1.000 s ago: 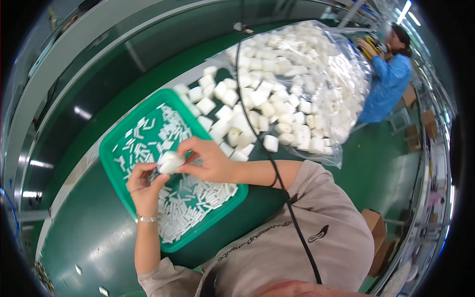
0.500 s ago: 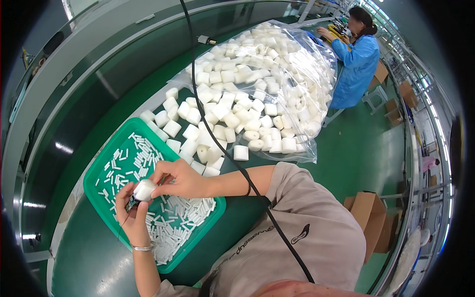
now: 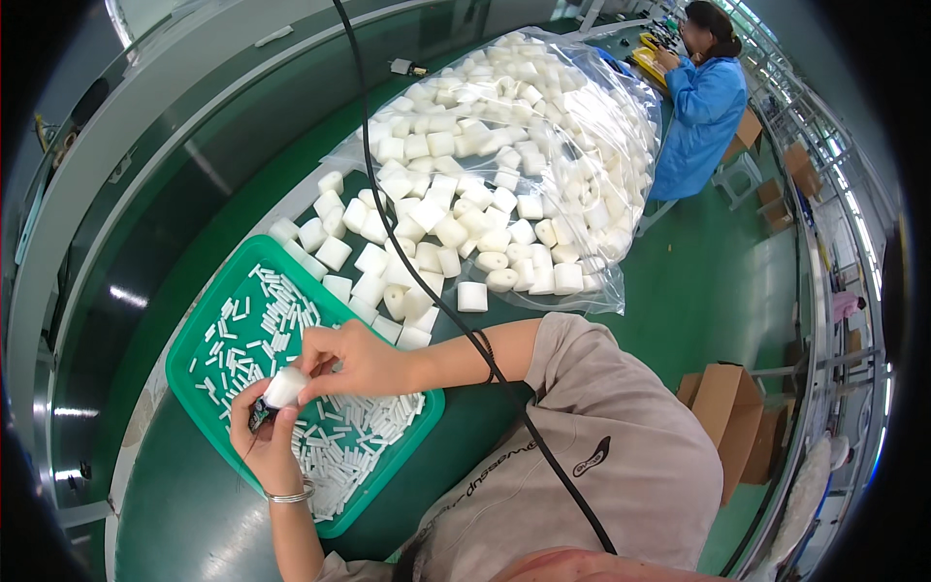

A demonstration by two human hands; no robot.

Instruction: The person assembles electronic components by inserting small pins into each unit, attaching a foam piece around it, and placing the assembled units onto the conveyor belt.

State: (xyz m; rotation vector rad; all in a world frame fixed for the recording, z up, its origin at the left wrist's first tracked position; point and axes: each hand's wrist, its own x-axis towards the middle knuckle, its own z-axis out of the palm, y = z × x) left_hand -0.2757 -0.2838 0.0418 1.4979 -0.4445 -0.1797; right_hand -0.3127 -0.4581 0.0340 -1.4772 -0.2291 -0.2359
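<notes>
My left hand (image 3: 269, 448), wearing a silver bangle, has its fingers closed around a small dark electronic part (image 3: 259, 416) with a thin wire trailing down. A white foam cylinder (image 3: 285, 387) sits against that part, between both hands. The fingers of my right hand (image 3: 355, 364) pinch the foam cylinder from the right. Where the foam and the part meet is mostly hidden by my fingers. Both hands hover over a green tray (image 3: 215, 289) strewn with short white tubes (image 3: 364, 427).
A clear plastic bag (image 3: 543, 136) full of foam cylinders lies beyond the tray, several spilled loose beside it. A black cable (image 3: 373, 184) hangs across the view. A co-worker in a blue gown (image 3: 703, 121) sits far right; cardboard boxes (image 3: 727, 417) stand on the floor.
The foam cylinder and both hands have shifted slightly, and the cylinder now stands more upright. The co-worker's hands have moved closer in to the body.
</notes>
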